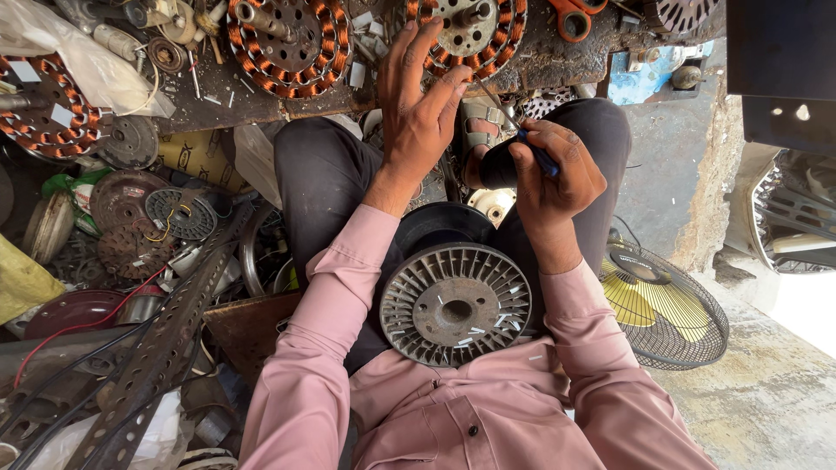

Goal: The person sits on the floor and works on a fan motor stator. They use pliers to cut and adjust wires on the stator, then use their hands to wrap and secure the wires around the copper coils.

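Copper stator (468, 35) | left hand (418, 104) touching | right hand (553, 178) gripping, perhaps, tool (509, 161)

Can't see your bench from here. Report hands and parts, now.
Left hand open, fingertips on copper-wound stator. Right hand shut on blue-handled tool. Finned metal rotor in lap. Nothing between the hands.

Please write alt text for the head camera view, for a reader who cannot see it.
A person's left hand reaches to a round copper-wound motor stator on a cluttered workbench, while the right hand grips a dark blue-handled tool. A grey finned metal rotor disc lies on the lap.
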